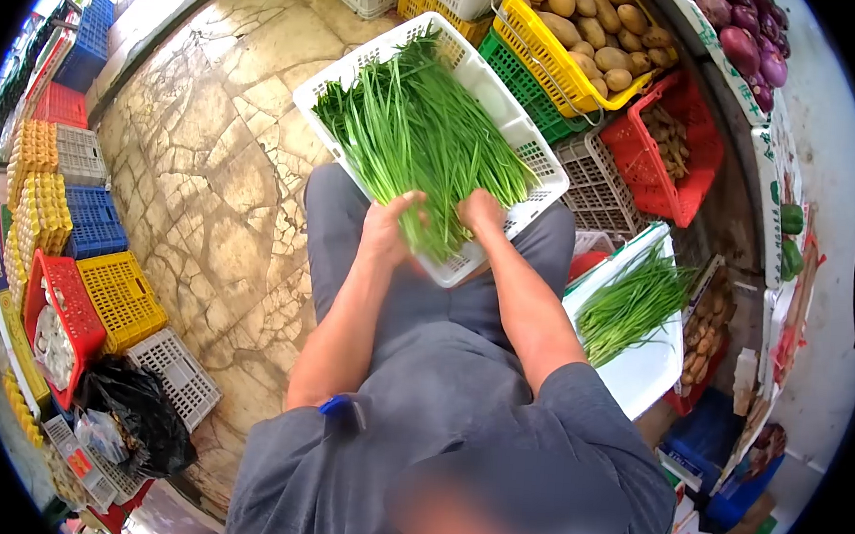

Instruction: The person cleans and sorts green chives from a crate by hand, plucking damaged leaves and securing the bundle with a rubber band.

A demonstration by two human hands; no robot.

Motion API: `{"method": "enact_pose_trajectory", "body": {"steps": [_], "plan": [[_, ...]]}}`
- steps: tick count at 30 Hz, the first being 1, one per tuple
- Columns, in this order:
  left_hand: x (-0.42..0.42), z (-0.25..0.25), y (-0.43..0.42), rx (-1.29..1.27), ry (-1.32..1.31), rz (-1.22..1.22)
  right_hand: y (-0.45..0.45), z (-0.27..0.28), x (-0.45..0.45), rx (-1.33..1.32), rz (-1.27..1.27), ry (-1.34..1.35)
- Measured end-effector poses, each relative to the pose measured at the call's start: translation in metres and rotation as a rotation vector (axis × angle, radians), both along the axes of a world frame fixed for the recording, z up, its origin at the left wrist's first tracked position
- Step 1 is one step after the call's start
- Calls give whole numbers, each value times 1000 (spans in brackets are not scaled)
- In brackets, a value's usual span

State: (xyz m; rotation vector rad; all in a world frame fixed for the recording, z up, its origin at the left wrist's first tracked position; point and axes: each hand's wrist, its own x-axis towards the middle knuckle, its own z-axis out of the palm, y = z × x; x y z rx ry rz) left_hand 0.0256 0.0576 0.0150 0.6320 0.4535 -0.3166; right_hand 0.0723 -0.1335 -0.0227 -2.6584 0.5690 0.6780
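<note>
Long green garlic chives (417, 120) fill a white plastic crate (541, 166) that rests on my lap. My left hand (391, 226) is closed around the lower ends of some chives near the crate's front edge; the stalks beside it are blurred by motion. Close to it on the right, my right hand (481, 213) has its fingers wrapped into the same heap, and the leaves partly hide them. A smaller bunch of chives (631, 304) lies on a white foam box lid (644, 373) to my right.
Potatoes (599, 28) fill a yellow basket at the upper right, stacked on a green crate (527, 82). A red basket (682, 185) holds ginger-like roots. Red onions (745, 42) lie on a shelf. Left, beyond the stone floor (199, 155), stand egg trays (39, 214) and a yellow crate (120, 302).
</note>
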Motion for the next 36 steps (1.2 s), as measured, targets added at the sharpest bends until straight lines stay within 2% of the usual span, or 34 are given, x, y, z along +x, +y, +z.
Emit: {"method": "enact_pose_trajectory", "body": {"steps": [5, 8, 9, 13, 17, 20, 23, 24, 26, 28, 30, 33, 36], "plan": [[-1, 1, 1, -20, 32, 44, -17, -23, 12, 42, -5, -120], [1, 1, 0, -25, 31, 37, -31, -53, 19, 250, -91, -153], [1, -1, -1, -19, 26, 33, -19, -28, 16, 218, -39, -140], [1, 3, -2, -28, 20, 42, 26, 15, 0, 85, 3, 26], [0, 3, 1, -25, 31, 43, 31, -9, -5, -11, 4, -36], [2, 5, 1, -31, 38, 38, 24, -1, -1, -29, -7, -47], [2, 2, 2, -30, 28, 41, 1, 3, 9, 126, 22, -70], [2, 4, 1, -33, 28, 41, -11, -1, 11, 121, 107, -199], [1, 4, -2, -38, 32, 33, -37, 22, 28, 595, -71, -38], [2, 0, -2, -39, 33, 37, -45, 51, 36, 837, -234, -84], [1, -1, 0, -18, 18, 35, -56, 89, 25, 1328, -527, -62], [1, -2, 0, -3, -35, 21, -69, 114, -1, 1772, -580, -1], [0, -4, -4, 20, -24, 20, -65, 101, -29, 1955, -685, 35]]}}
